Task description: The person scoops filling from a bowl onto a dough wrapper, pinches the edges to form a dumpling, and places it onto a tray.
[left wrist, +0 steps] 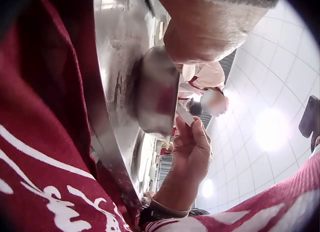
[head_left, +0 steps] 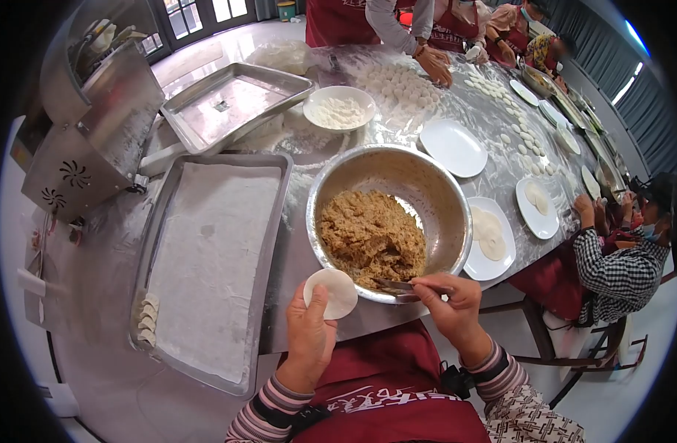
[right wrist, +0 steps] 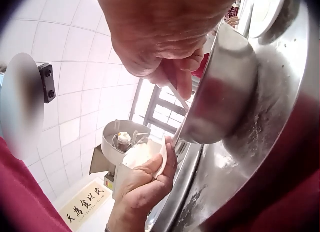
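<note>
Okay, left hand (head_left: 309,336) sits at the near edge of the table (head_left: 290,247) and holds a round wrapper (head_left: 337,292). The wrapper lies flat on the curled fingers with the thumb pressed on top. It is right up against the near-left rim of the bowl (head_left: 419,184); whether it touches the rim I can't tell.

Right hand (head_left: 453,303) is at the bowl's near rim, fingers and thumb pinched around a flat metal paddle (head_left: 394,286).

Key relation:
- The paddle's long axis runs left-right along the near rim.
- Its free end points left toward the wrapper, close to it but apart.
- The filling (head_left: 371,236) lies just beyond the paddle, heaped on the near-left side of the bowl.
- So the wrapper is left of the paddle tip and the filling is behind it. The right hand is nearer the filling, the left hand is nearer the wrapper.

The right wrist view shows the same from below: wrapper (right wrist: 162,157) edge-on in the left hand (right wrist: 142,187), right hand (right wrist: 165,32) above. The left wrist view shows the right hand (left wrist: 187,162) below the bowl (left wrist: 155,92); no wrapper is visible there.

Rest:
- A floured tray (head_left: 275,221) is left of the bowl, with a few dumplings (head_left: 146,321) in its near-left corner.
- Plates (head_left: 453,146) lie toward the right edge, some with wrappers on them.
- A metal machine (head_left: 94,140) stands at the far-left corner.
- Other people work at the far and right edges.
</note>
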Tool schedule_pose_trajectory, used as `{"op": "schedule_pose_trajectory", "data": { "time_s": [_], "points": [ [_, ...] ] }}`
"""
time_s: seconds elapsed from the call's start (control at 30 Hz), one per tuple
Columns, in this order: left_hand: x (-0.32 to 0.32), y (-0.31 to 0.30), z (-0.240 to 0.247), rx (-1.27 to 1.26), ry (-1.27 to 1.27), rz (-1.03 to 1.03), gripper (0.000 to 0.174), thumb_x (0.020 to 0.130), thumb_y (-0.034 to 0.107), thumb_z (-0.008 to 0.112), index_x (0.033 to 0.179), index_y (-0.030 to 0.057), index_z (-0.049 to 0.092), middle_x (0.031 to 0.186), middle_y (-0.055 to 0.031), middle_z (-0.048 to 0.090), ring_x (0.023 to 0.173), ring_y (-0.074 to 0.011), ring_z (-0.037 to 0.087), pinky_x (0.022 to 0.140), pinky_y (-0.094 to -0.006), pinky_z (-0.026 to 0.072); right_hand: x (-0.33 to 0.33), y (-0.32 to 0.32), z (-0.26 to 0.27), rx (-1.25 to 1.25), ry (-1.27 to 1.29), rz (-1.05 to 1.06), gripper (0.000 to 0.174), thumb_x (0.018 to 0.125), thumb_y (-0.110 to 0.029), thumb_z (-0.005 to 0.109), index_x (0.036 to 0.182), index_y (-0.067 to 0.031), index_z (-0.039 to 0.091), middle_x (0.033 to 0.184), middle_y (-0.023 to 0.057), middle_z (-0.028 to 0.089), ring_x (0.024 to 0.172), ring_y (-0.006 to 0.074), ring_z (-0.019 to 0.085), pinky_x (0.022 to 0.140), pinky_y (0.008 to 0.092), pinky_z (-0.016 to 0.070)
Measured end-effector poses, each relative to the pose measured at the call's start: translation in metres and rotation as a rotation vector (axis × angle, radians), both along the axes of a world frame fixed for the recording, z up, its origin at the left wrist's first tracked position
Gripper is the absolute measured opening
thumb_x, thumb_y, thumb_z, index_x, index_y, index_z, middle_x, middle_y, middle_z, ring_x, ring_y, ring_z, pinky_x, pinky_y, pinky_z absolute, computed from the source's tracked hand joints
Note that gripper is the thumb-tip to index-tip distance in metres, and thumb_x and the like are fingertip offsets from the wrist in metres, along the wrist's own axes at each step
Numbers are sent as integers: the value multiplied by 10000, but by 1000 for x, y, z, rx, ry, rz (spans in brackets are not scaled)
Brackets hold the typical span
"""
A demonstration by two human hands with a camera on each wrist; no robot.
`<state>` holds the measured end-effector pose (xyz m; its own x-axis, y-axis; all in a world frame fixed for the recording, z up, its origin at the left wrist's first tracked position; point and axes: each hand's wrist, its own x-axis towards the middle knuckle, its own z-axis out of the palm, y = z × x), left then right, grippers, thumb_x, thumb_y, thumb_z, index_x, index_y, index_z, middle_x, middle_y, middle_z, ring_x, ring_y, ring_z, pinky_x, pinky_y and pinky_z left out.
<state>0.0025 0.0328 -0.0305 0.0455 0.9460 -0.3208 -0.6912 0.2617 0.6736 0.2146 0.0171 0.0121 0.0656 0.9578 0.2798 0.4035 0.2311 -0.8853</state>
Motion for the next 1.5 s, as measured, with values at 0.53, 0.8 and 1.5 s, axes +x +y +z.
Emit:
{"op": "schedule_pose_trajectory", "data": {
  "time_s": [0.53, 0.8, 1.5],
  "points": [
    [-25, 7, 24, 1, 49, 125, 253, 961, 168, 537, 1170, 27, 550, 1073, -82, 627, 979, -181, 616, 846, -334, 507, 13, 32, 15, -359, 404, -49, 137, 862, -77, 661, 897, 53, 680, 744, 95, 679, 682, 170, 692, 509, 200, 478],
    [-26, 1, 13, -64, 15, 83, 262, 967, 158, 519, 1190, 20, 524, 1095, -96, 618, 994, -195, 612, 876, -355, 500, 20, 19, 28, -110, 203, 68, 74, 808, 21, 680, 873, 40, 708, 790, 83, 707, 705, 134, 669, 647, 227, 521],
    [-16, 0, 5, -70, 17, 38, 272, 970, 157, 502, 1188, -6, 509, 1099, -147, 614, 1017, -265, 615, 911, -385, 491, -5, 49, -17, -76, 26, 57, 116, 829, -21, 678, 917, 51, 703, 772, 114, 712, 699, 106, 659, 622, 232, 518]
  ]
}}
